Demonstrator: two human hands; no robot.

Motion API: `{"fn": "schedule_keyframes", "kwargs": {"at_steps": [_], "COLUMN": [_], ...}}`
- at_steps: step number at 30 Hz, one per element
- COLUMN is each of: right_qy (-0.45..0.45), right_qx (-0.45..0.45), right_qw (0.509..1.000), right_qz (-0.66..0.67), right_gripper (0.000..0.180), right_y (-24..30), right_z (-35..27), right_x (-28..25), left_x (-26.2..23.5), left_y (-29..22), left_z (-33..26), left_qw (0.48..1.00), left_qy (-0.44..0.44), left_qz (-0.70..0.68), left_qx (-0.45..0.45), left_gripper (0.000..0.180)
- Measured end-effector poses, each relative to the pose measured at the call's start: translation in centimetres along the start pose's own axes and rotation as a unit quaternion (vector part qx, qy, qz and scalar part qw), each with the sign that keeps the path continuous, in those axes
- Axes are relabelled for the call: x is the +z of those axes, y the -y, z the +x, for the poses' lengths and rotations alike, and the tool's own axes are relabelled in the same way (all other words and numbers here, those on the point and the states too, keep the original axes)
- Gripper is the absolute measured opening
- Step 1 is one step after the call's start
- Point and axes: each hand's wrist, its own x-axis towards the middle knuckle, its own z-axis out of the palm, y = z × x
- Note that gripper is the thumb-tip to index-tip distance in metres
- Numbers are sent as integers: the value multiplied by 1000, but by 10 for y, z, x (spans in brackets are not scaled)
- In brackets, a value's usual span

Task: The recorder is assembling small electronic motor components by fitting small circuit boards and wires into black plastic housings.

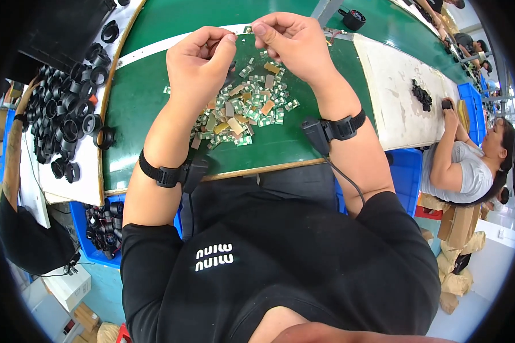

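Both hands are raised over the far part of the green table. My left hand is closed, thumb against the curled index finger; whatever sits in that pinch is too small to make out. My right hand is closed too, its thumb and index finger pinching a small green-and-white piece that resembles a tiny circuit board. Below the hands spreads a loose pile of similar small green-and-white pieces, mixed with tan and brown flat bits. A dark object partly shows behind my left hand.
At left, a heap of black rings covers a white surface, with one ring at the green table's edge. Blue bins stand below. A black round part lies far back. At right, a person handles black parts.
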Motion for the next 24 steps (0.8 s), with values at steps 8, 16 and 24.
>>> {"fn": "schedule_keyframes", "kwargs": {"at_steps": [8,16,24], "right_qy": [3,52,66], "right_qx": [3,3,-44], "right_qw": [1000,999,995], "right_qz": [11,-5,-62], "right_gripper": [19,19,20], "right_y": [11,14,12], "right_z": [-5,-7,-8], "right_x": [-2,-11,-8], "left_x": [0,-2,-5], "left_y": [5,-2,-8], "left_z": [0,1,3], "left_qw": [994,984,958], "left_qy": [-12,65,77], "left_qz": [78,141,243], "left_qx": [81,83,133], "left_gripper": [12,11,9]}}
